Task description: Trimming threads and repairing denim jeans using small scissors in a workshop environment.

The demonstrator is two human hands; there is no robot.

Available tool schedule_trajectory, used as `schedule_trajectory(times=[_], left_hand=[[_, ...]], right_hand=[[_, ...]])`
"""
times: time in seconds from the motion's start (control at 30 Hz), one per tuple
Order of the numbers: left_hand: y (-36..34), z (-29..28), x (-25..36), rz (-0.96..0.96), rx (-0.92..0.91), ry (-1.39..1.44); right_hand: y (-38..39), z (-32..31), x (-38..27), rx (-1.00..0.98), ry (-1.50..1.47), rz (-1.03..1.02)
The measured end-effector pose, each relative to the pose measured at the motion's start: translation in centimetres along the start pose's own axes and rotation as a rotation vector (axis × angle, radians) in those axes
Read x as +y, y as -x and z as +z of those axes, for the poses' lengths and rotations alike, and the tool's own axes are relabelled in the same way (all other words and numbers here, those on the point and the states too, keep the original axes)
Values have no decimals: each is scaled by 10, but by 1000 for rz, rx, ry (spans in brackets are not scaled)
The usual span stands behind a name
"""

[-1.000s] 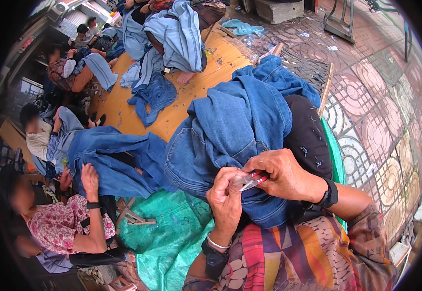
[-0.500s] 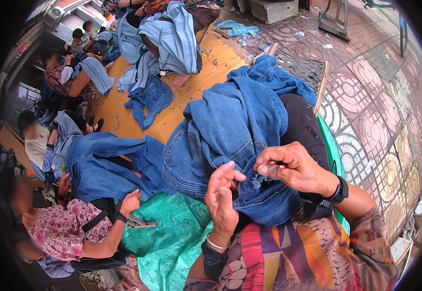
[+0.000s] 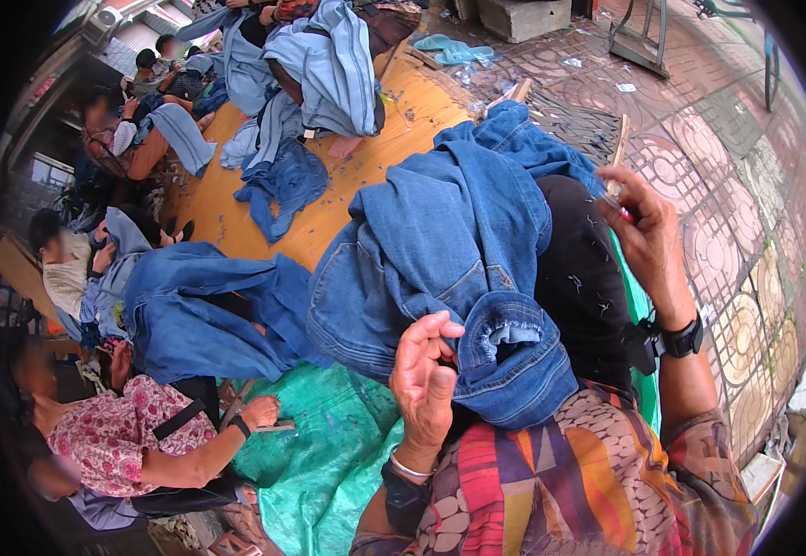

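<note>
Blue denim jeans [image 3: 421, 232] lie bunched across my dark-clad leg [image 3: 581, 278], with a rolled hem [image 3: 514, 371] and its frayed edge facing up near my body. My left hand [image 3: 423, 389] is beside that hem, fingers curled loosely apart, holding nothing visible. My right hand [image 3: 651, 241] is raised at the right beyond the leg, fingers closed round small red-handled snips [image 3: 624, 213], which are partly hidden by the fingers.
Co-workers sit at left, the nearest in a floral top [image 3: 125, 431], with jeans on their laps [image 3: 199, 306]. More denim [image 3: 320, 65] is piled on the orange board [image 3: 366, 139]. A green sheet [image 3: 310, 463], wooden slats [image 3: 621, 139], paving [image 3: 736, 232], concrete block [image 3: 523, 18] and metal frame [image 3: 635, 56] surround me.
My right hand with the snips has left the hem and moved up and right. My left hand has loosened from its earlier pinch. The nearest co-worker's hand has moved down.
</note>
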State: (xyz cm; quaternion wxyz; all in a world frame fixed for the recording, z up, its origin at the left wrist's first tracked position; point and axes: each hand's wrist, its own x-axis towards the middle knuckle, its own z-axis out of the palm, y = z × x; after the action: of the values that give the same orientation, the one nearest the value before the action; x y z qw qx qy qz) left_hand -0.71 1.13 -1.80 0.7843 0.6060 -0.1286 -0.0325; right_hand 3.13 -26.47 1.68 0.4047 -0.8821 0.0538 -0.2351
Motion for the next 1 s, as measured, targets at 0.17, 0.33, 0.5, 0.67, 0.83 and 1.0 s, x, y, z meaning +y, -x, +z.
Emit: schedule_trajectory(times=[0.17, 0.33, 0.5, 0.67, 0.83, 1.0], left_hand=[[-2, -8, -2, 99, -133, -290], [2, -4, 5, 112, -203, -416], [7, 0, 2, 80, -149, -454], [10, 3, -5, 9, -38, -377], [7, 2, -1, 2, 11, -248], [8, -1, 2, -65, 23, -170]], right_hand=[[18, -12, 20, -135, -219, 134], [49, 15, -19, -502, -471, -173], [56, 39, -36, -597, -483, -362], [59, 51, -44, -603, -402, -408], [52, 49, -40, -471, -722, -121], [46, 41, -23, -434, -658, 107]])
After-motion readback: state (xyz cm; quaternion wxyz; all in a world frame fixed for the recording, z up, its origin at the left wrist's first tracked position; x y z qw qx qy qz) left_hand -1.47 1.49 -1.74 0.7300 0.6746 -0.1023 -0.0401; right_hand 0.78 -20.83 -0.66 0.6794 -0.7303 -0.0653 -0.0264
